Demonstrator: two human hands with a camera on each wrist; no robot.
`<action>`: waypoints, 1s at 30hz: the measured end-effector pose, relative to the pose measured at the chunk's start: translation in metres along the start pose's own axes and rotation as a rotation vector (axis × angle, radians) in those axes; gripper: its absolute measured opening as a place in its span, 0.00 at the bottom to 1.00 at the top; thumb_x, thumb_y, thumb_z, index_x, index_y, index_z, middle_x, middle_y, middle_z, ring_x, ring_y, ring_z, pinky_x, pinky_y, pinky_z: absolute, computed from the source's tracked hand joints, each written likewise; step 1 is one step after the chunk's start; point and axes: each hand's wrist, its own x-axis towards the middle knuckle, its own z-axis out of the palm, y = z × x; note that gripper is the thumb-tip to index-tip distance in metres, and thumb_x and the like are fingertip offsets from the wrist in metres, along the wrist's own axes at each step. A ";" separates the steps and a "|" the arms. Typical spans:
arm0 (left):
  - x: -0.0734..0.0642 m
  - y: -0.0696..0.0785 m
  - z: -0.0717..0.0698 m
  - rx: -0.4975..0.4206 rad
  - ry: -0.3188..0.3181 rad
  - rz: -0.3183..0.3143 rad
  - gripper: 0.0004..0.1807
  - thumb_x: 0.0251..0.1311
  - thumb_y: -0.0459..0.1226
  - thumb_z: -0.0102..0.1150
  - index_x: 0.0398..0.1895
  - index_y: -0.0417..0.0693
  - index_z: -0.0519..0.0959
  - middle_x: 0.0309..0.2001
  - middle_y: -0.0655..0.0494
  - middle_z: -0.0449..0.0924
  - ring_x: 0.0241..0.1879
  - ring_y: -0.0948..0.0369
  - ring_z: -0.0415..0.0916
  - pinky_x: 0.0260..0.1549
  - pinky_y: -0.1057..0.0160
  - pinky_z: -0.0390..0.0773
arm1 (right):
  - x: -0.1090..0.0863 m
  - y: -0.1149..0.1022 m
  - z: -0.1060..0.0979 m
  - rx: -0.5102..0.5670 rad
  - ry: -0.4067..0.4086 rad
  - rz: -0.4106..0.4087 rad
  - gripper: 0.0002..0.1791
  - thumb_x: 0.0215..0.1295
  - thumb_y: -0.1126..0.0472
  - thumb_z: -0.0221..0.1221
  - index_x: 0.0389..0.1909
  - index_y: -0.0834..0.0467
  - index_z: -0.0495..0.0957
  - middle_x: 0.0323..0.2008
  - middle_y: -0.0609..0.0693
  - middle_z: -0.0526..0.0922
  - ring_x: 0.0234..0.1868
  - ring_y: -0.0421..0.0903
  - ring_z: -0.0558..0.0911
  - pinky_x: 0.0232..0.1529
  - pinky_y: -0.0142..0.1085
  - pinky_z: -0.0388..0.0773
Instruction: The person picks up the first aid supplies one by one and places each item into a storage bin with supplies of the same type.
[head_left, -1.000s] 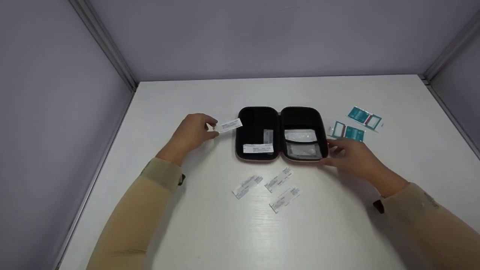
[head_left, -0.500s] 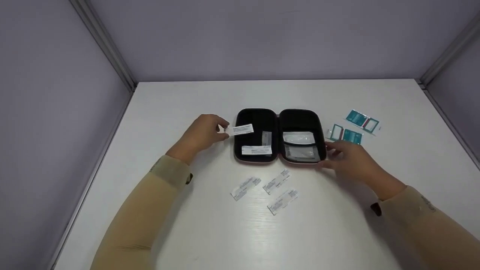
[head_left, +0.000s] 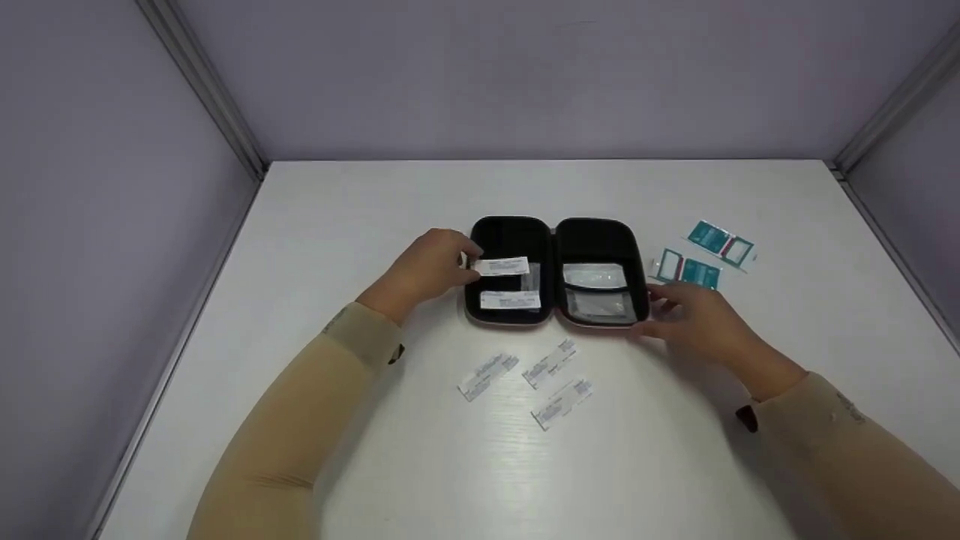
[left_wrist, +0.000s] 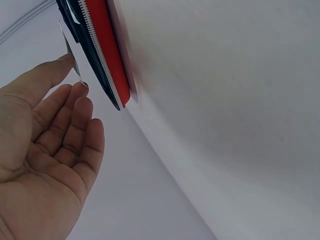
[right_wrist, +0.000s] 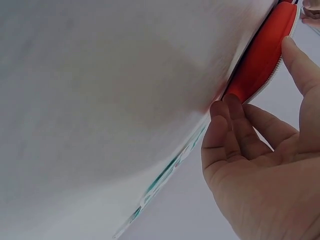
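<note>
Along the case, only wrist views show zip teeth, hands pinching packet (left) and case (right)

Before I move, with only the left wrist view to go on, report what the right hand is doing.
Observer: The right hand grips the outer side of the open case's right half.
Operator: Tell me what else is in the left half, besides the packet pinched by the left hand.
Observer: A second white packet lies there, nearer the person than the pinched one.
Operator: Now check the table on the person's side of the case.
Observer: Three loose white packets lie there, apart from the case.
</note>
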 end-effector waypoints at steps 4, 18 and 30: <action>0.002 0.006 0.006 0.007 -0.010 0.015 0.24 0.76 0.39 0.74 0.71 0.42 0.86 0.62 0.47 0.90 0.59 0.53 0.86 0.63 0.52 0.87 | 0.000 0.002 0.000 -0.005 0.003 -0.010 0.53 0.65 0.34 0.80 0.83 0.59 0.74 0.67 0.61 0.86 0.68 0.61 0.81 0.69 0.61 0.82; 0.005 0.013 0.014 0.028 -0.026 0.030 0.25 0.75 0.38 0.75 0.72 0.43 0.86 0.64 0.47 0.90 0.62 0.54 0.86 0.69 0.52 0.85 | -0.001 0.000 0.000 -0.002 0.005 -0.010 0.51 0.66 0.37 0.79 0.84 0.55 0.74 0.68 0.59 0.86 0.69 0.60 0.81 0.68 0.57 0.82; -0.004 0.018 0.007 0.001 -0.002 0.038 0.25 0.75 0.38 0.76 0.71 0.43 0.86 0.64 0.47 0.90 0.62 0.54 0.86 0.68 0.53 0.85 | -0.002 -0.002 0.002 -0.011 0.001 0.032 0.49 0.69 0.39 0.78 0.84 0.56 0.73 0.69 0.61 0.85 0.69 0.61 0.81 0.69 0.60 0.84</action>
